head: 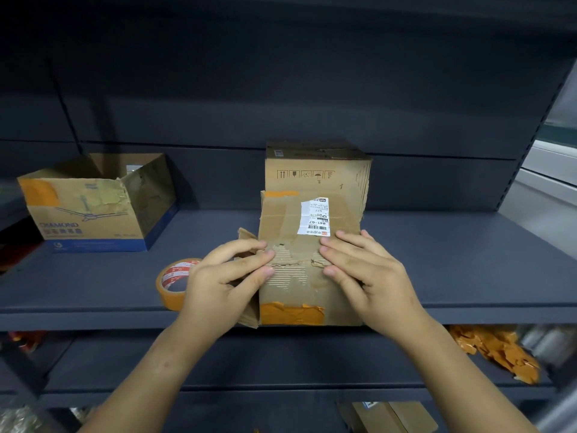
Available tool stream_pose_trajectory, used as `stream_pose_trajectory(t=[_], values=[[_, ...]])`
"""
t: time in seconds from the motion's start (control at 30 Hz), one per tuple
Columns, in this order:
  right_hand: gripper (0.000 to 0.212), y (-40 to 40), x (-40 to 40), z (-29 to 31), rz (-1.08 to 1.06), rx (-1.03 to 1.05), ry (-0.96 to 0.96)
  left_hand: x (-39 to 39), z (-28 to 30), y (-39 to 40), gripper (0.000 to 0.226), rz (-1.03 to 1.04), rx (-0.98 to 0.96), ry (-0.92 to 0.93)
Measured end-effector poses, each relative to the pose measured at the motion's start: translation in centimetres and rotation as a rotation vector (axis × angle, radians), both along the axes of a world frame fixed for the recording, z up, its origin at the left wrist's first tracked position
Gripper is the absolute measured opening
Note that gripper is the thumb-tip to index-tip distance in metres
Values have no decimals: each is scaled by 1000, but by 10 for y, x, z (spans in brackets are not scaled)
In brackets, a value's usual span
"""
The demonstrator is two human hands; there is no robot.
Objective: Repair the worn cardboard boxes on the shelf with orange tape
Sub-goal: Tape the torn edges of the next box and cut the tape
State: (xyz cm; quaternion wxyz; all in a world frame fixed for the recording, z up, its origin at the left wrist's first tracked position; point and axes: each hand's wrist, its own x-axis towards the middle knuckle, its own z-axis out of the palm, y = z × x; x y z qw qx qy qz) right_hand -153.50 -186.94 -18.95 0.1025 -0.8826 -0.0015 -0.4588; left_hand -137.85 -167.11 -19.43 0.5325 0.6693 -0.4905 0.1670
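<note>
two boxes stand on the shelf (437, 264), and the tall box (312, 245) in front of me has orange patches low and high, but its torn middle is bare, so i judge work remains. my left hand (224, 276) and right hand (365, 273) press flat with straight fingers beside the tear, holding nothing. the tape roll (173, 282) lies just left, touching nothing. the open box (93, 210) sits well apart, leaving room.
</note>
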Motion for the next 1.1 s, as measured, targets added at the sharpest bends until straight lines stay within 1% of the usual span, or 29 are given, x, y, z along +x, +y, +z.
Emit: stream_pose_trajectory(t=[0.13, 0.23, 0.4, 0.47, 0.53, 0.57, 0.63, 0.7, 0.77, 0.87, 0.93, 1.0, 1.07, 1.1], values=[[34, 2, 1, -1, 1, 49, 7, -2, -4, 0, 27, 13, -6, 11], [33, 4, 2, -2, -3, 53, -22, -6, -6, -2, 27, 22, -12, 33], [34, 8, 4, -2, 0, 103, -47, -13, -11, -5, 25, 64, -48, 91], [33, 10, 4, -2, -3, 137, -39, -15, -9, -3, 25, 25, -30, 155], [34, 10, 4, -2, 11, 167, -24, -9, -3, 5, 26, -50, 7, 212], [36, 11, 3, -1, 19, 181, -17, 0, 2, 10, 29, -50, 16, 223], [38, 11, 3, 0, 22, 212, -3, 24, 10, 17, 32, 38, 32, 252], [36, 11, 3, 0, 17, 226, 2, 52, 16, 20, 31, 184, 137, 251], [34, 12, 3, 0, 18, 230, -2, 75, 17, 16, 28, 280, 323, 238], [33, 12, 3, 0, 21, 231, 3, 102, 15, 8, 26, 300, 625, 245], [33, 12, 2, -1, 22, 231, 8, 111, 13, 3, 22, 327, 851, 156], [33, 11, 1, -1, 26, 232, 8, 117, 11, -2, 31, 360, 1048, 72], [33, 11, 1, -1, 24, 225, 8, 120, 8, -7, 42, 379, 1105, 50], [34, 11, 1, -1, 18, 220, 7, 120, 6, -8, 43, 396, 1101, 32]])
